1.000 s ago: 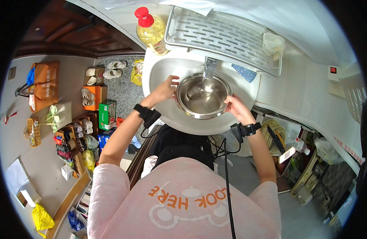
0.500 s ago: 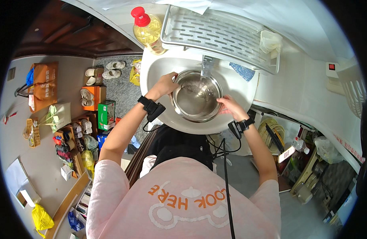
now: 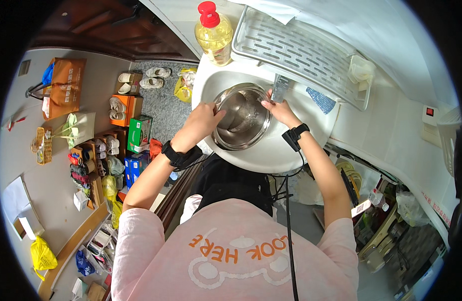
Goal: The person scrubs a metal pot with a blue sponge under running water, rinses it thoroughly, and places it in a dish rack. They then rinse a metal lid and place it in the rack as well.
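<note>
A round stainless steel bowl (image 3: 245,123) is in the white washbasin (image 3: 263,163), its inside shiny and wet-looking. It appears tilted. My left hand (image 3: 200,121) is closed on its left rim. At the far right rim, close beside the metal tap (image 3: 280,89), my right hand (image 3: 282,111) pinches the edge with thumb and fingers. Each wrist wears a black strapped device. A blue-striped cloth (image 3: 321,100) lies on the basin to the right of the tap.
Behind the basin stand a yellow liquid bottle (image 3: 214,37) with a red pump and a grey slotted rack (image 3: 291,50). Shoes and boxes (image 3: 139,133) line the floor at left. A black cable (image 3: 289,226) hangs down in front of me.
My right hand has moved from the bowl's near right rim up to its far right rim beside the tap. The bowl has tilted, while my left hand stays on its left rim.
</note>
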{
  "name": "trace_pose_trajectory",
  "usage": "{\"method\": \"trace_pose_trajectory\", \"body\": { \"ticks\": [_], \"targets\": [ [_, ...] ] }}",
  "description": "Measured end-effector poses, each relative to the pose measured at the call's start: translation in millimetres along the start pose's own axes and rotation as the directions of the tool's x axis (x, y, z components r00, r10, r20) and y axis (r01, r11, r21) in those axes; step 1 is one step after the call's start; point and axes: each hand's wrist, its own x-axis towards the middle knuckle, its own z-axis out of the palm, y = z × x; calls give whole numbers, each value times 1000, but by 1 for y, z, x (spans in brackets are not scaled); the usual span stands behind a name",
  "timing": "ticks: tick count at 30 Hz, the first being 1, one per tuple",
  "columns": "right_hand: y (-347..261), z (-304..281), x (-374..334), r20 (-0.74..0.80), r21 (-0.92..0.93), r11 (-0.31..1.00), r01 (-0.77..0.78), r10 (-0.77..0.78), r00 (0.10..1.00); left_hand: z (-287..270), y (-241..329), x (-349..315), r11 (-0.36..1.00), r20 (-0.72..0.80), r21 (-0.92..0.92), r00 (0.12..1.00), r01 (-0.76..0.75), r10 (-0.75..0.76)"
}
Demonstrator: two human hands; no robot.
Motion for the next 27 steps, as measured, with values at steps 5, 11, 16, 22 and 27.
{"method": "trace_pose_trajectory", "body": {
  "ticks": [5,11,16,22,27],
  "targets": [
    [-13,-1,-1,96,-16,999,38,-36,995,-8,-11,-4,960,88,-247,990,132,-114],
    [-13,-4,-4,72,37,998,-50,48,996,14,-20,-13,966,-92,-255,994,37,-63],
    [1,3,-20,158,381,885,-268,223,962,30,-37,-7,909,-90,-405,985,100,-148],
    [6,-4,-22,221,452,813,-366,295,929,23,-50,14,961,-27,-274,999,22,-31],
    [-4,-15,-10,184,237,919,-316,277,943,11,-32,17,942,173,-264,971,206,-164]
  ]
}}
